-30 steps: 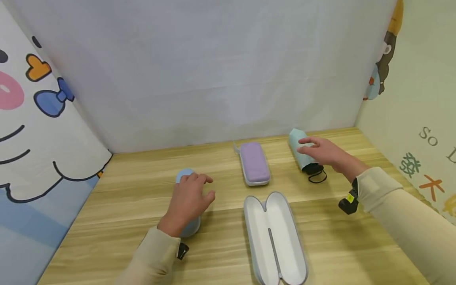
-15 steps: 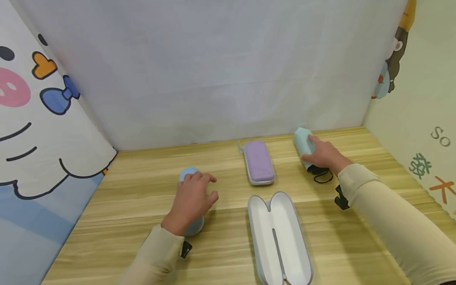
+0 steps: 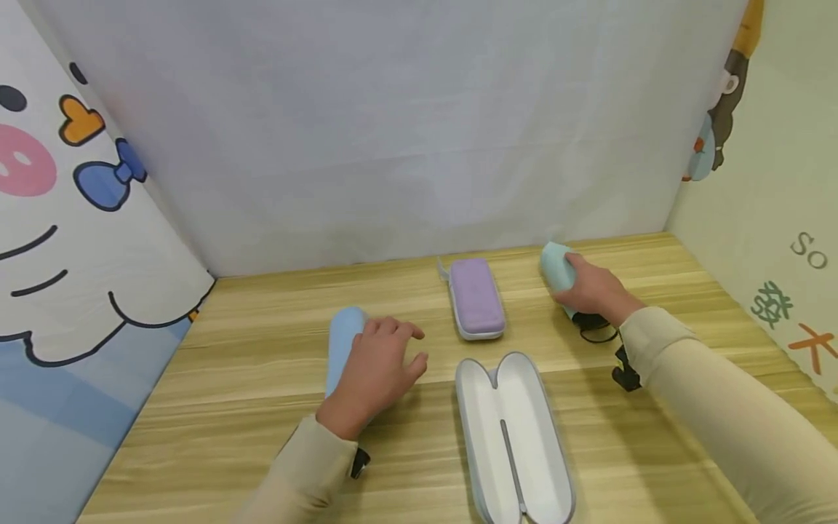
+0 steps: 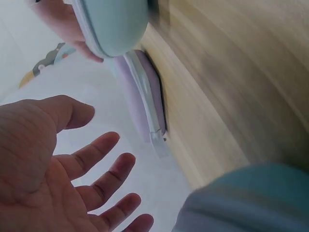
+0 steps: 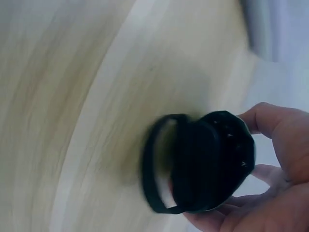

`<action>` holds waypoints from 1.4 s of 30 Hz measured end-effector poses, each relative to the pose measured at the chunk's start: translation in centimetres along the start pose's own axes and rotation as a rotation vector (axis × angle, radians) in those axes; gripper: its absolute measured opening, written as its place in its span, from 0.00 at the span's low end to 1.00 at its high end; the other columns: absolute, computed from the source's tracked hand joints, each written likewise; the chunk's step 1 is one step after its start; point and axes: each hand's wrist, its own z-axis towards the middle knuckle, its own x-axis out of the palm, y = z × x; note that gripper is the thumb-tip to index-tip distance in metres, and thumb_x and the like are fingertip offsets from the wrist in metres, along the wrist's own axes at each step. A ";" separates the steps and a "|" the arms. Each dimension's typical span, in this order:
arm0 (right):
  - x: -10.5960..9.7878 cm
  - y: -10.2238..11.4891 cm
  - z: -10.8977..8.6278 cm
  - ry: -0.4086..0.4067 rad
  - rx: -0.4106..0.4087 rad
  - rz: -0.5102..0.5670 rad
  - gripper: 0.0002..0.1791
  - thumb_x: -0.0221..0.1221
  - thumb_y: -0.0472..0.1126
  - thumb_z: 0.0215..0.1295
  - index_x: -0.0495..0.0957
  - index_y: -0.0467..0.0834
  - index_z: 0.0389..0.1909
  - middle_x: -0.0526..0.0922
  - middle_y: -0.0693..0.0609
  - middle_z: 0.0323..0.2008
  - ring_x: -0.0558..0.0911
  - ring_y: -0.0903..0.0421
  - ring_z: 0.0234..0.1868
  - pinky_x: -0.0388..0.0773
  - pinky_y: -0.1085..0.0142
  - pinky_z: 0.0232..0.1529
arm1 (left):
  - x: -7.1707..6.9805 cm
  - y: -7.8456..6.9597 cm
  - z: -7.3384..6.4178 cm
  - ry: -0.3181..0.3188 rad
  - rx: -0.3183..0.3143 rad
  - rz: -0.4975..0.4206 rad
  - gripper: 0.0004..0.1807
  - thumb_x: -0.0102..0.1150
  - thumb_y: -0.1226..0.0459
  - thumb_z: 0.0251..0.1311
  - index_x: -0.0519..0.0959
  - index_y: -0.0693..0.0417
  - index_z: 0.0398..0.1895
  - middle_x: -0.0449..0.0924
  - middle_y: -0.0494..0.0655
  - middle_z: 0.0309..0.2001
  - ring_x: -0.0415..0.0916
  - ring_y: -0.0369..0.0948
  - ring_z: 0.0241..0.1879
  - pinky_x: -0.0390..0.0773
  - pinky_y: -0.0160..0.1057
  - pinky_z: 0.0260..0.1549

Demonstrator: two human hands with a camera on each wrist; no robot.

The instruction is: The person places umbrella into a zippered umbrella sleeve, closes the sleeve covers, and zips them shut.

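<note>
My right hand (image 3: 597, 292) grips a compact folding umbrella (image 3: 556, 266) in a pale teal sleeve at the back right. The right wrist view shows its black handle end (image 5: 207, 164) with a looped strap, thumb on one side and fingers curled on the other. My left hand (image 3: 376, 371) is over the right side of a closed light blue case (image 3: 342, 342), partly covering it. Its fingers are spread and loosely bent, and nothing is in the palm in the left wrist view. Between the hands, an open glasses case (image 3: 481, 437) shows a white lining.
A purple zip case (image 3: 476, 298) with a grey wrist loop lies at the back middle of the wooden table (image 3: 262, 349). A pale cloth wall (image 3: 419, 145) rises behind the table, with printed panels on both sides.
My right hand has closed round the umbrella, and the umbrella's far end has shifted slightly. My left hand has moved right, uncovering more of the light blue case.
</note>
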 end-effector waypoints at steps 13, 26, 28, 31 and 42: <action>-1.1 2.6 -4.7 0.335 0.044 0.674 0.51 0.56 0.43 0.75 0.29 0.52 0.84 0.47 0.23 0.70 0.76 0.36 0.52 0.84 0.49 0.42 | 1.3 -0.3 -0.2 0.238 0.326 -0.132 0.31 0.59 0.78 0.64 0.76 0.46 0.68 0.76 0.58 0.57 0.72 0.58 0.60 0.70 0.59 0.62; -0.1 8.5 -10.8 0.146 -0.157 0.837 0.51 0.58 0.37 0.73 0.34 0.59 0.83 0.61 0.24 0.66 0.76 0.32 0.58 0.81 0.50 0.48 | 1.1 -0.7 0.0 0.291 0.353 -0.280 0.04 0.71 0.61 0.64 0.84 0.43 0.39 0.75 0.51 0.59 0.70 0.57 0.62 0.68 0.57 0.62; 0.6 8.9 -11.4 0.112 -0.187 0.835 0.51 0.59 0.35 0.72 0.35 0.59 0.83 0.61 0.24 0.66 0.76 0.32 0.58 0.81 0.49 0.48 | 1.1 -0.9 0.0 0.296 0.353 -0.285 0.04 0.70 0.61 0.64 0.84 0.42 0.39 0.75 0.51 0.59 0.69 0.55 0.63 0.68 0.56 0.63; 1.4 9.3 -12.3 0.087 -0.238 0.814 0.51 0.59 0.34 0.72 0.36 0.57 0.82 0.61 0.25 0.66 0.78 0.31 0.57 0.81 0.47 0.47 | 1.1 -1.1 0.1 0.299 0.354 -0.288 0.04 0.70 0.60 0.65 0.83 0.40 0.38 0.75 0.49 0.59 0.69 0.52 0.63 0.68 0.54 0.63; 5.2 8.5 -14.8 0.015 -0.386 0.533 0.50 0.64 0.36 0.68 0.43 0.54 0.82 0.71 0.32 0.58 0.81 0.45 0.48 0.82 0.56 0.40 | 0.9 -1.6 0.4 0.230 0.421 -0.283 0.05 0.71 0.58 0.63 0.85 0.44 0.39 0.76 0.40 0.42 0.71 0.42 0.46 0.72 0.43 0.51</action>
